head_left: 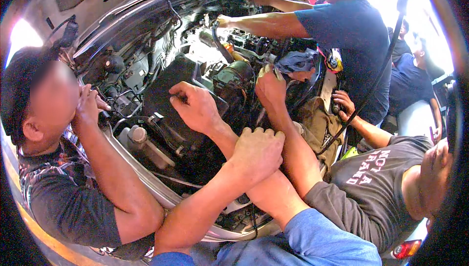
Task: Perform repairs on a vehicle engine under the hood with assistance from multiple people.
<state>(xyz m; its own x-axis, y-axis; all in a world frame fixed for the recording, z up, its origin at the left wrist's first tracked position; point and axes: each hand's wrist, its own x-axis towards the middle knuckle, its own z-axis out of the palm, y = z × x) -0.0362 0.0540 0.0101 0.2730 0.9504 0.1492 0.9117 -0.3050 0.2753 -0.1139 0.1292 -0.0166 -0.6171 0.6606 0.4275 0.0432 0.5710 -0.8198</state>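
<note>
My arms cross in front of an open engine bay. My left hand (259, 152) is closed round my right forearm (273, 192), its fingers bent over the top. Beyond it, my right hand (198, 109) hovers near a black plastic engine cover (166, 83), with loosely curled fingers and a gap between thumb and forefinger. No object shows in it; whether it touches the cover I cannot tell. Just right of it sits a round dark housing (234, 75). A co-worker's hand (271, 85) reaches in beside this housing, fingertips pinched together.
A white reservoir with a round cap (138, 135) stands left of my arms. One co-worker (63, 183) leans on the left edge. Another in dark blue (349, 36) reaches across the far side. A grey-shirted co-worker (376, 178) leans in at right, near a blue cloth (298, 63).
</note>
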